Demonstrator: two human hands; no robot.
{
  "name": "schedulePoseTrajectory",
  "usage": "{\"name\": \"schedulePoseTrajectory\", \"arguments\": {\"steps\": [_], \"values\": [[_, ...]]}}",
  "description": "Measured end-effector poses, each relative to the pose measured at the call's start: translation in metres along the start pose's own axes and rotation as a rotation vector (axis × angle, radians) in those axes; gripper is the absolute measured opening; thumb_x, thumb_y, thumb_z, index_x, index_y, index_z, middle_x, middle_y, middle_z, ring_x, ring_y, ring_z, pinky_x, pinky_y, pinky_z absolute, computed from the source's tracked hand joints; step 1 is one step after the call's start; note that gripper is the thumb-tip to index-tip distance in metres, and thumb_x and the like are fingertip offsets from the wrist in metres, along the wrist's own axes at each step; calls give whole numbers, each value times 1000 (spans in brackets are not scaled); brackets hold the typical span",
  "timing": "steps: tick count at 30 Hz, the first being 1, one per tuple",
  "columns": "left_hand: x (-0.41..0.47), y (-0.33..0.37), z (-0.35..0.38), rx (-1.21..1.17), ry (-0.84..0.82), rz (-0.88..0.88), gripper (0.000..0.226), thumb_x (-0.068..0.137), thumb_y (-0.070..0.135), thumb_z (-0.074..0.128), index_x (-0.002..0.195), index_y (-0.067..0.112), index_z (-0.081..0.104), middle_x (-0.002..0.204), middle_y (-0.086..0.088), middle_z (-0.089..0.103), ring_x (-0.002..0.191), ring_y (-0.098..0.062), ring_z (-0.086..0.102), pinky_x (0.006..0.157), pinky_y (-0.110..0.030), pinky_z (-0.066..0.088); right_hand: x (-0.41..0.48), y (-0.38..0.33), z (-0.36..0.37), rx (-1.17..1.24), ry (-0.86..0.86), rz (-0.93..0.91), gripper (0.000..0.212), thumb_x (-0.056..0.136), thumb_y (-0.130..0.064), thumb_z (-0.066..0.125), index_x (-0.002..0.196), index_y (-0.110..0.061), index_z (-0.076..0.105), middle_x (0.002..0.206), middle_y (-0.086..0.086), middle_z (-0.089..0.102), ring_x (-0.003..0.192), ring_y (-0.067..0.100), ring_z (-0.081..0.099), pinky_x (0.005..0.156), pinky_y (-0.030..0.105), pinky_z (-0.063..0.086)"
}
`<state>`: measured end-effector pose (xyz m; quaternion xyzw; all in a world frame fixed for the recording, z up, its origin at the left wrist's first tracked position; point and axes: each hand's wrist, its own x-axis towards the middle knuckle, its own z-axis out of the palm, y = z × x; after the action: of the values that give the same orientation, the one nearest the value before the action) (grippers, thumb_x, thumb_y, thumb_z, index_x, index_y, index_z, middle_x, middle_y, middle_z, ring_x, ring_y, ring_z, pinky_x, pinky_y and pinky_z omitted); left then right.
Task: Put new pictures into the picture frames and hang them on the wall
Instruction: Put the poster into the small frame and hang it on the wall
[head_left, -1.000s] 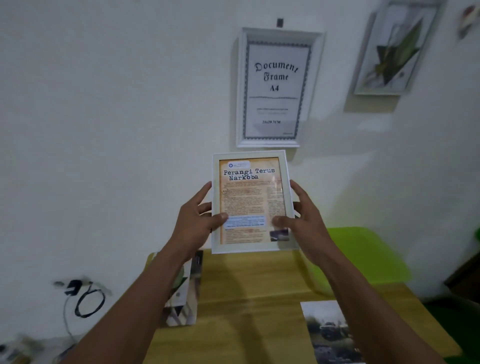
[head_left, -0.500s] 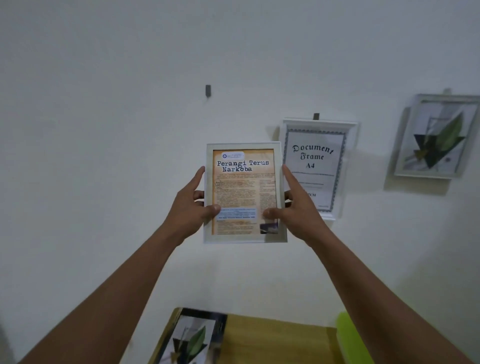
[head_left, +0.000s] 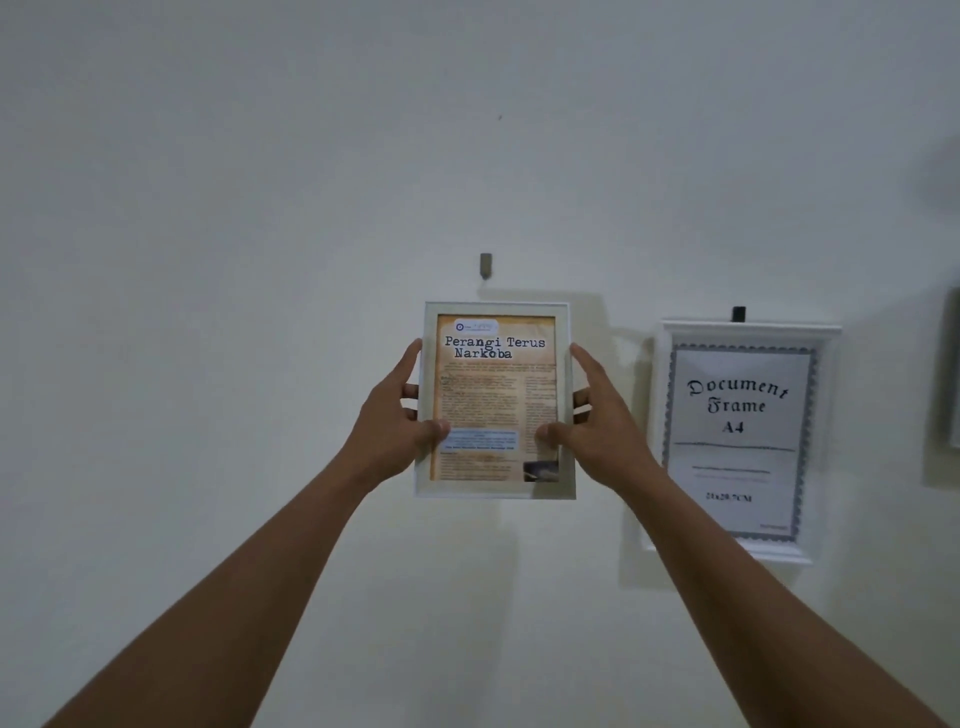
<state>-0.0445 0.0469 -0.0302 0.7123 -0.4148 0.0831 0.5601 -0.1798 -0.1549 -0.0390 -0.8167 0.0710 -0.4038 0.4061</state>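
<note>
I'm watching the left hand (head_left: 395, 421) and right hand (head_left: 597, 431) gripping the white picture frame (head_left: 496, 400) by its side edges, thumbs on the front. It is sitting just at six o'clock of the wall hook (head_left: 485, 265), with a hung document frame (head_left: 737, 441) at its three o'clock.

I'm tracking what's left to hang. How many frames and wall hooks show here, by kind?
Held frame: 1
Hung frames: 2, the Document Frame and a sliver at the right edge
Wall hooks: 2, a bare hook and a black hook above the Document Frame
Total: 5
</note>
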Motion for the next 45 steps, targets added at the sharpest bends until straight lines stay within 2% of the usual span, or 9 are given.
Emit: {"name": "schedulePoseTrajectory", "arguments": {"steps": [10, 16, 20, 27, 31, 33, 35, 38, 45], "values": [[98, -48, 0, -24, 53, 136, 104, 84, 2, 71, 151, 50, 9, 114, 6, 56, 97, -15, 64, 76, -31, 60, 77, 5, 30, -61, 97, -36, 100, 89, 1, 66, 154, -47, 7, 104, -7, 53, 83, 6, 63, 52, 11, 49], [116, -63, 9, -43, 82, 204, 103, 86, 2, 69, 152, 50, 6, 116, 13, 54, 103, -10, 59, 80, -22, 55, 89, 17, 35, -99, 158, -83, 100, 90, -2, 66, 154, -49, 5, 104, -15, 54, 94, 8, 64, 59, 7, 51], [120, -63, 10, -37, 98, 226, 102, 87, 2, 68, 152, 48, 6, 110, 24, 50, 96, 1, 57, 67, -8, 51, 93, 18, 35, -84, 160, -113, 102, 89, -1, 67, 154, -48, 5, 110, -11, 56, 100, 12, 65, 64, 9, 54], [119, -64, 5, -21, 65, 219, 101, 89, 1, 66, 151, 50, 4, 121, 12, 48, 98, 1, 55, 68, -10, 52, 91, 20, 35, -116, 149, -113, 102, 89, -2, 68, 155, -46, 2, 119, -7, 55, 102, 12, 62, 64, 4, 50], [118, -62, 7, 18, 87, 224, 102, 89, 2, 66, 151, 51, 1, 125, 10, 48, 99, -5, 57, 69, -10, 52, 95, 21, 38, -198, 179, -118, 108, 89, -8, 70, 148, -58, -6, 128, -2, 55, 114, 16, 60, 85, 27, 58], [117, -61, 8, 59, 117, 224, 104, 89, 3, 66, 149, 54, -2, 128, 4, 50, 108, -13, 57, 81, -25, 57, 97, 22, 42, -237, 205, -119, 109, 89, -11, 69, 145, -62, -10, 127, 1, 54, 113, 18, 59, 91, 39, 56], [116, -60, 10, 116, 142, 229, 107, 89, 5, 66, 147, 58, -7, 128, -3, 50, 114, -20, 55, 90, -40, 57, 97, 21, 45, -279, 224, -118, 105, 91, -11, 65, 149, -55, -10, 124, 1, 50, 102, 11, 57, 84, 28, 56], [117, -57, 13, 154, 178, 230, 106, 90, 5, 65, 149, 54, -9, 121, -7, 51, 108, -17, 52, 87, -29, 51, 95, 18, 45, -330, 232, -87, 102, 91, -9, 65, 154, -45, -7, 120, 0, 36, 84, 1, 47, 60, 7, 44], [114, -52, 16, 210, 210, 205, 103, 90, 5, 64, 152, 46, -8, 103, -3, 44, 90, -8, 45, 69, -15, 39, 94, 14, 50, -348, 245, -113, 100, 93, -17, 65, 153, -43, -11, 118, -3, 34, 109, 13, 46, 97, 29, 44]]}}
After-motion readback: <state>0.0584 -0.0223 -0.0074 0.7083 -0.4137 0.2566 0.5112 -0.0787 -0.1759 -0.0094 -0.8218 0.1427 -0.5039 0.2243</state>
